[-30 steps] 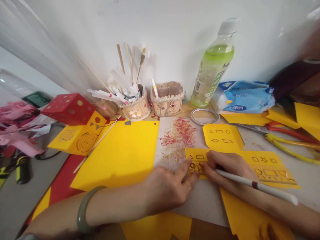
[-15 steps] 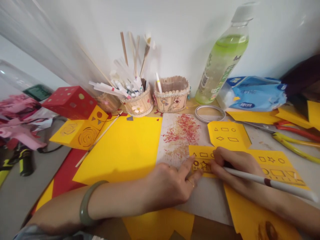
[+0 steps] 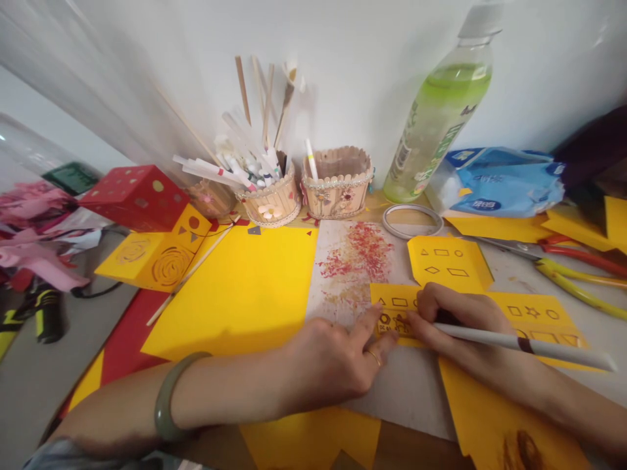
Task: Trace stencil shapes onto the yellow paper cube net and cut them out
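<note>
My right hand [image 3: 460, 320] grips a white marker pen [image 3: 490, 335] with a dark red band. Its tip is hidden by my fingers, over a small yellow card [image 3: 399, 302]. Brown outlines of a triangle, a rectangle, a star and other shapes cover that card. Two spread fingertips of my left hand [image 3: 343, 356] press on the card's left side. Under my right hand and beyond it lies another yellow card [image 3: 551, 310] with drawn shapes. Just behind is a yellow piece with cut corners [image 3: 448, 264], also marked with shapes.
A large yellow sheet [image 3: 235, 287] lies left of the stained grey board [image 3: 336, 235]. Behind stand a pen-filled basket [image 3: 269, 205], another basket [image 3: 337, 192], a bottle [image 3: 441, 124] and a tape roll [image 3: 412, 222]. Scissors [image 3: 578, 281] lie right; a red box [image 3: 137, 196] stands left.
The pen's tip end has shifted slightly left over the star on the small card, and my right fingers moved with it. My left hand keeps its place. The view shifts slightly.
</note>
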A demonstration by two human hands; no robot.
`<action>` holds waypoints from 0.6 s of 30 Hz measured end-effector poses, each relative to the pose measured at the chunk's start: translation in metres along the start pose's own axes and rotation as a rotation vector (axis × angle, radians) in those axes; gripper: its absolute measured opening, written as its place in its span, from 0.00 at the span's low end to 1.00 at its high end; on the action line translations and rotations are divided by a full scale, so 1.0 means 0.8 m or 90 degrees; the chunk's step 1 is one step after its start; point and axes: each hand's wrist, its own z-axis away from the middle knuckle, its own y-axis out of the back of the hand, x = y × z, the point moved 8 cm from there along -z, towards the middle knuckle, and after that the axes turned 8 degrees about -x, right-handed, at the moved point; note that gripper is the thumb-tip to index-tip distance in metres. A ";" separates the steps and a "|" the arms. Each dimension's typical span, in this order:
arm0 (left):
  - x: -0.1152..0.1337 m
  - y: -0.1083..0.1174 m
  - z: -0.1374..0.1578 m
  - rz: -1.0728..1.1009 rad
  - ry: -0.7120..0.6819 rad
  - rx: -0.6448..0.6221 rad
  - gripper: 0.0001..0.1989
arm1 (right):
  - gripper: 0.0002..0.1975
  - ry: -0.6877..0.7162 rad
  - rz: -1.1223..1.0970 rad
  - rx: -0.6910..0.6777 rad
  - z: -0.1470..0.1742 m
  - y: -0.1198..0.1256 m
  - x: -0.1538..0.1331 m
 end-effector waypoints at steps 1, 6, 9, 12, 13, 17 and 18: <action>0.000 0.000 0.000 0.000 0.000 -0.002 0.18 | 0.13 0.007 -0.003 0.000 0.001 -0.001 0.000; 0.001 -0.004 0.000 -0.005 0.003 -0.013 0.19 | 0.14 0.011 -0.007 -0.003 0.004 -0.007 0.005; 0.001 -0.005 0.001 -0.009 0.000 -0.012 0.20 | 0.14 -0.009 0.000 -0.006 0.004 -0.008 0.007; 0.001 -0.004 0.001 -0.007 0.007 0.000 0.19 | 0.14 0.003 0.021 0.013 0.003 -0.004 0.003; 0.001 -0.003 0.001 -0.006 0.008 0.002 0.19 | 0.14 0.015 0.026 0.021 0.003 -0.003 0.001; 0.000 -0.003 0.001 -0.008 0.011 -0.004 0.18 | 0.13 0.020 0.018 0.006 0.001 -0.003 0.000; 0.000 -0.003 0.001 -0.010 0.010 -0.007 0.18 | 0.13 0.013 0.013 0.001 0.001 -0.004 0.001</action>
